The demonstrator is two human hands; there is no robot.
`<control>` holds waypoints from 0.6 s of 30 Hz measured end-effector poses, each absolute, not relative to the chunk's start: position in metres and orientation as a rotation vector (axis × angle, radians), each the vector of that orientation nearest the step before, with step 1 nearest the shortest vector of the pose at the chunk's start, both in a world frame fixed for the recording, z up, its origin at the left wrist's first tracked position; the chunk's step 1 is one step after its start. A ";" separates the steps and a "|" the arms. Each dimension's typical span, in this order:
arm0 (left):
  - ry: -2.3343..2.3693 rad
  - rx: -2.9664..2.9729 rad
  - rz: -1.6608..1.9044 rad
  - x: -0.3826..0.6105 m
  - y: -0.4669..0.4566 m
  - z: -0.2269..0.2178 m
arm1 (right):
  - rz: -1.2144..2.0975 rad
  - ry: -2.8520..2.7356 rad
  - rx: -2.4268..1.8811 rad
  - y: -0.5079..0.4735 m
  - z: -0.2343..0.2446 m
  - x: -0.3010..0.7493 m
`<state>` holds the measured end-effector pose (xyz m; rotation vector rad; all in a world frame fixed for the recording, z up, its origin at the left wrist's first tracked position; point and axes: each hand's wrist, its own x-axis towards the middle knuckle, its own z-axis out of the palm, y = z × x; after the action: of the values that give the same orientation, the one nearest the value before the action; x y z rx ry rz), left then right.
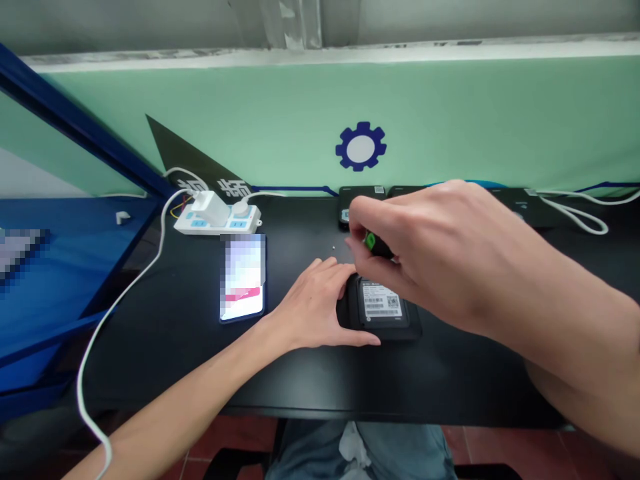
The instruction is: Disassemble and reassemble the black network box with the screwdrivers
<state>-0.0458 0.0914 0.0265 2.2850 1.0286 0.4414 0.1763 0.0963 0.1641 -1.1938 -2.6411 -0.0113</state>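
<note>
A flat black box-shaped device [411, 328] lies on the table with a white printed label [382, 303] facing up. My left hand [320, 303] grips its left side, thumb along the near edge and fingers at the far edge. Over the far part of the device, my right hand [425, 247] is closed round the black-and-green handle of a screwdriver [371, 241]. The tool's tip and the spot beneath it are hidden by my hands. A tiny shiny piece, perhaps a screw [333, 247], rests on the table just beyond my left fingers.
Left of my left hand lies a lit phone [243, 280]. Behind it is a white power strip [220, 217] with plugs, its white cable [93, 347] trailing down the left. More black devices [363, 193] line the back edge by the green partition [270, 120]. A white cable loop [580, 213] lies at back right.
</note>
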 end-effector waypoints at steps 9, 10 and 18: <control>1.050 2.316 0.433 -0.046 0.092 0.026 | 0.023 -2.628 -1.186 0.087 0.168 0.180; 1.049 2.320 0.431 -0.046 0.092 0.026 | 0.006 -2.625 -1.195 0.086 0.168 0.179; 1.051 2.310 0.431 -0.047 0.092 0.030 | 0.037 -2.653 -1.225 0.094 0.164 0.182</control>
<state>-0.0468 0.0923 0.0300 2.3105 1.0512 0.4315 0.1823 0.0940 0.1640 -1.2253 -2.6527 0.0366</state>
